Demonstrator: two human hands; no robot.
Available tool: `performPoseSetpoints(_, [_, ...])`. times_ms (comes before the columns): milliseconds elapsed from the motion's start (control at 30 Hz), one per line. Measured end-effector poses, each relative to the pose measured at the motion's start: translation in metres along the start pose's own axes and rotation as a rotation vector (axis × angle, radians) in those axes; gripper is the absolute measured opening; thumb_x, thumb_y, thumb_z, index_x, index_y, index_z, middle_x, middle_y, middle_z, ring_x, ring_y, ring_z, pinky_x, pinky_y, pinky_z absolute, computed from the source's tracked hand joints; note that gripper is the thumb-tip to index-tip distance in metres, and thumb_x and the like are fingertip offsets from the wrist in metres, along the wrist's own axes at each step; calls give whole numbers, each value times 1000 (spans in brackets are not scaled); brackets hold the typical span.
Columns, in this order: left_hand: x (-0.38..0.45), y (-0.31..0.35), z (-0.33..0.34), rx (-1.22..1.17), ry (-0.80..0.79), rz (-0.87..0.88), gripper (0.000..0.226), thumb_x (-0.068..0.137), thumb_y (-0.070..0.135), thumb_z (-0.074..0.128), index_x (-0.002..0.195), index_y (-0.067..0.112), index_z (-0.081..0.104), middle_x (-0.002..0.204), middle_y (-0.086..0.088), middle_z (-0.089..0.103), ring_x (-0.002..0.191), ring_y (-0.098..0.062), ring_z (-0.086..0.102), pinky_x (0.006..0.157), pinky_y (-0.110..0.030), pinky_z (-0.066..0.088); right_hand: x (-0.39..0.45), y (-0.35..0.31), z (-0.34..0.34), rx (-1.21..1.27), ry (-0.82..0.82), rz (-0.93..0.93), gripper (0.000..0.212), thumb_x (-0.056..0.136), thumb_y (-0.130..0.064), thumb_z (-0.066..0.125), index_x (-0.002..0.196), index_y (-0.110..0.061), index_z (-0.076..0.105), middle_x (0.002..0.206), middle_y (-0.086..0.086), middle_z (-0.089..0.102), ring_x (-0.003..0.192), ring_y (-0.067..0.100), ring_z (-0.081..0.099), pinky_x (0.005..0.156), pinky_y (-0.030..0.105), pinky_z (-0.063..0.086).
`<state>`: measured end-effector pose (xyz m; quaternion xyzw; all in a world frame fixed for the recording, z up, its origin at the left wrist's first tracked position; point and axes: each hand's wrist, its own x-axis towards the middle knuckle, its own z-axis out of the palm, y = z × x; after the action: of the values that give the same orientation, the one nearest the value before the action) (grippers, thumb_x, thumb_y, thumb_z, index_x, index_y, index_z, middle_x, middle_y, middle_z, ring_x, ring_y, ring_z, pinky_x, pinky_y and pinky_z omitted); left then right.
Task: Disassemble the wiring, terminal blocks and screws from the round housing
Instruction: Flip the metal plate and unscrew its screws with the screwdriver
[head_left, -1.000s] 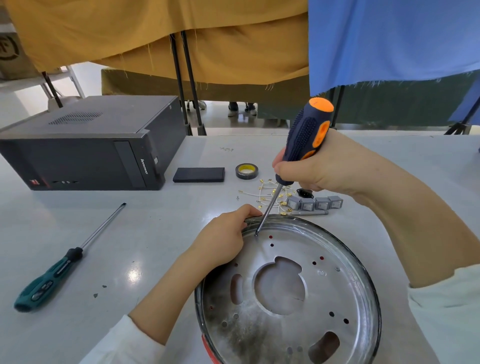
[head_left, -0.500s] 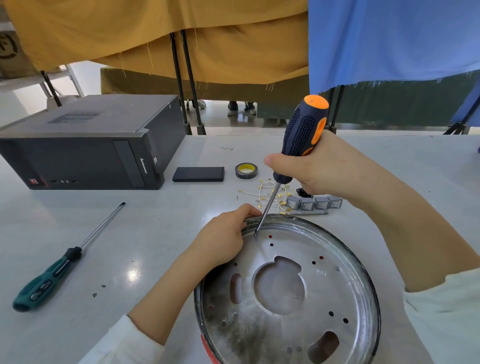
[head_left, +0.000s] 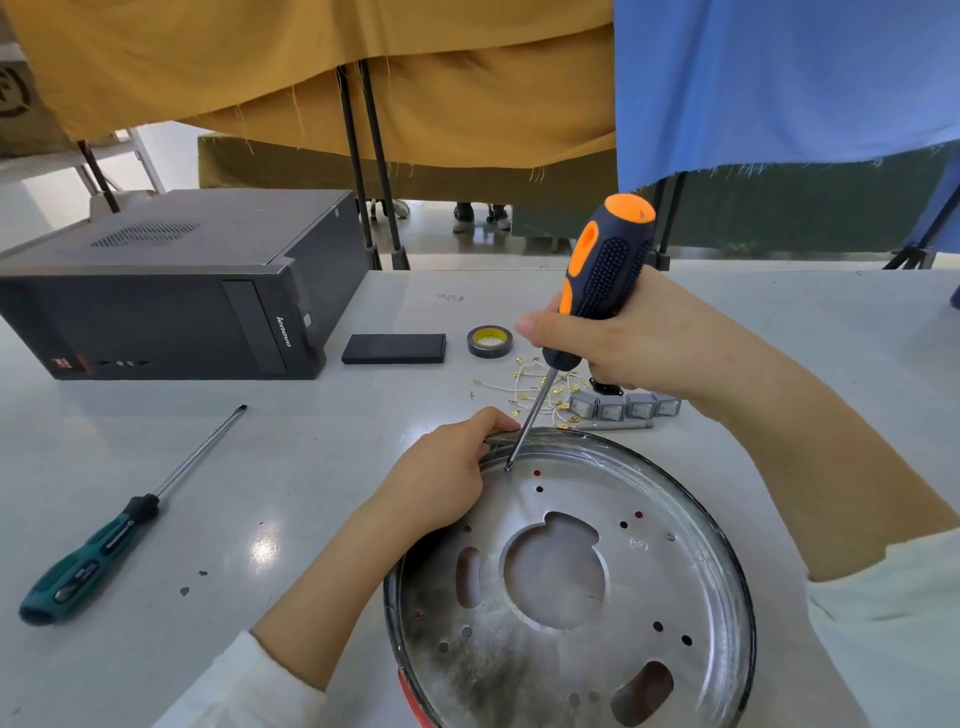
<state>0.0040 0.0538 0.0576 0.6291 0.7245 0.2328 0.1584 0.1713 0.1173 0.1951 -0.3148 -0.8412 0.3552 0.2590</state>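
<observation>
Round housing: the shiny metal round housing lies flat on the grey table in the lower right of the frame, its face pierced by a large central opening, slots and small holes; a red edge shows under its lower left rim.
Screwdriver in use: the orange-and-black screwdriver stands tilted, handle towards the upper right, its tip set on the housing's face near the upper left rim.
Right hand: the right hand grips the lower part of that handle, fingers curled round it and thumb lying along the front.
Left hand: the left hand holds the housing's upper left rim, fingers curled over the edge just beside the screwdriver tip.
Removed wiring: a loose heap of white wires with brass terminals lies on the table just above the housing.
Terminal blocks: a row of grey terminal blocks sits right of the wires, partly under the right hand, with a thin grey pen-like rod before them.
Loose screw: a small screw lies left of the wires.
Tape: a roll of black tape sits above the wires, centre frame.
Black slab: a flat black rectangle lies left of the tape.
Computer case: a black desktop computer case lies on its side at upper left.
Spare tool: a green-handled screwdriver lies diagonally at lower left, well apart from the housing.
Backdrop: yellow cloth and blue cloth hang along the top.
</observation>
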Motion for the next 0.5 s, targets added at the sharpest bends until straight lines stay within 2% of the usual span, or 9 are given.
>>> performPoseSetpoints(67, [-1,0,0,-3,0,3,50,92,1,39,126,37,47,121,4,65,105,-20,58,85,-34,48,1,0,4,-63,51,-29,45,85,-45,64,80,0,56,47,-15,53,39,1,42,40,8,33])
performPoseSetpoints(167, [-2,1,-1,-15,2,7,50,92,1,39,126,37,47,121,4,65,105,-20,58,84,-32,48,2,1,3,-104,74,-29,37,84,-37,65,69,-6,50,44,-11,45,39,3,38,38,8,29])
performPoseSetpoints(267, [-1,1,0,-13,2,7,49,93,1,39,126,36,47,121,3,65,105,-20,58,83,-31,48,3,-2,-4,-49,-20,8,24,80,-23,69,80,-2,58,55,-1,51,43,7,40,47,19,39])
performPoseSetpoints(367, [-1,0,0,-6,4,9,49,93,2,40,126,36,47,121,3,65,104,-20,58,81,-30,47,1,-4,-9,75,-161,25,3,79,-7,68,82,-8,67,57,-2,59,47,6,48,47,17,44])
performPoseSetpoints(500, [-1,1,0,-5,4,10,49,92,1,40,126,37,47,120,3,65,103,-21,59,83,-33,49,2,-2,-9,93,-171,38,18,78,-9,65,91,3,63,56,1,52,47,6,42,44,15,40])
